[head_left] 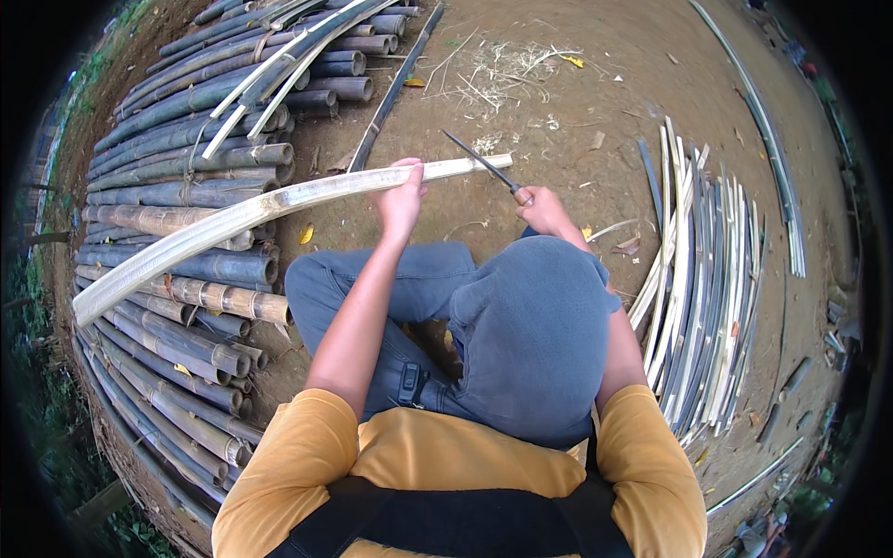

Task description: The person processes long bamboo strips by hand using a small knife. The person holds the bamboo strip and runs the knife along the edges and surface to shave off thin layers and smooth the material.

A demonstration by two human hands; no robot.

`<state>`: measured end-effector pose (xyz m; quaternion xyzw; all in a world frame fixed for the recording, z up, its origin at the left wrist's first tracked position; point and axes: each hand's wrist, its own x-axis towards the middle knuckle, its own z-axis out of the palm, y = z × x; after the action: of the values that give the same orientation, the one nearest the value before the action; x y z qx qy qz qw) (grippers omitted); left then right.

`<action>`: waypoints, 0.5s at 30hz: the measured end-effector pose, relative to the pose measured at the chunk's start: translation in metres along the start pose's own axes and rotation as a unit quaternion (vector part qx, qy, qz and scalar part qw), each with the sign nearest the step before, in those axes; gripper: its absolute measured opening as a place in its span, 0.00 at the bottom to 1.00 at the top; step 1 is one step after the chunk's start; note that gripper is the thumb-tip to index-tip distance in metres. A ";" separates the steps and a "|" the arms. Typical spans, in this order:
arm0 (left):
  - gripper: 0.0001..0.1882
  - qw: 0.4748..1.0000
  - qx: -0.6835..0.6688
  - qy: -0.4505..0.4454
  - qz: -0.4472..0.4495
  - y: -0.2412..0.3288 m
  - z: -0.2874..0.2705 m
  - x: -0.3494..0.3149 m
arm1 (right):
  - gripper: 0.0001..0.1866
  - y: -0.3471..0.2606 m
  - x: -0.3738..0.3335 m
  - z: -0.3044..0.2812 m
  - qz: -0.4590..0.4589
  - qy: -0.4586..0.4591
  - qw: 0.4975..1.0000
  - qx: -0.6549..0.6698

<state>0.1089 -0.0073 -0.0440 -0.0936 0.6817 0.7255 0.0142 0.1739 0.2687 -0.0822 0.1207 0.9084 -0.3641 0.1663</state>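
A long split bamboo strip (246,216), pale on its upper face, stretches from the far left across in front of me to its narrow right end. My left hand (402,197) is closed around it near the right part. In my right hand (547,212) is the dark handle of a knife (485,165). Its thin blade points up and to the left, crossing the strip near its right end. Whether the edge touches the strip, I cannot tell. My raised knee, in grey trousers, stands just below the right hand.
Whole bamboo poles (209,195) lie piled along the left, with several split strips (279,70) on top. A bundle of thin bamboo slats (698,279) rests on the ground at right. Pale shavings (507,74) litter the dirt ahead. Long dark strips (763,121) lie farther right.
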 end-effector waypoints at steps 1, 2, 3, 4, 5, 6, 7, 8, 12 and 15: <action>0.08 1.000 0.008 0.015 0.011 -0.006 -0.003 -0.002 | 0.09 -0.007 0.001 0.013 0.016 0.013 1.000 0.015; 0.08 1.000 0.008 0.023 0.011 -0.013 -0.007 -0.005 | 0.09 -0.015 -0.001 0.026 0.035 0.026 0.999 0.029; 0.08 1.000 0.003 0.026 0.013 -0.017 -0.004 -0.006 | 0.09 -0.017 -0.001 0.032 0.055 0.045 0.997 0.040; 0.08 0.999 -0.002 0.029 0.015 -0.020 -0.002 -0.007 | 0.08 -0.008 0.003 0.045 0.058 0.113 0.992 0.018; 0.08 1.000 -0.007 0.029 0.010 -0.025 -0.008 -0.007 | 0.08 -0.013 0.005 0.050 0.065 0.116 0.991 0.009; 0.08 1.000 -0.012 0.028 0.006 -0.030 -0.014 -0.006 | 0.08 -0.017 0.006 0.052 0.072 0.120 0.990 0.000; 0.09 0.999 -0.018 0.027 0.001 -0.034 -0.019 -0.006 | 0.09 -0.021 0.007 0.054 0.079 0.124 0.989 -0.009; 0.09 0.999 -0.025 0.033 -0.010 -0.038 -0.025 -0.005 | 0.09 -0.029 0.003 0.054 0.072 0.100 0.992 -0.014; 0.12 0.997 -0.044 0.030 -0.053 -0.042 -0.034 -0.005 | 0.09 -0.030 -0.007 0.062 0.067 0.096 0.992 -0.037; 0.13 0.996 -0.052 0.023 -0.065 -0.043 -0.032 -0.007 | 0.09 -0.015 -0.001 0.068 0.081 0.150 0.985 -0.038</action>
<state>0.1255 -0.0356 -0.0867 -0.1552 0.6355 0.7553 0.0408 0.1847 0.2103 -0.1186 0.2406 0.9233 -0.2929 0.0616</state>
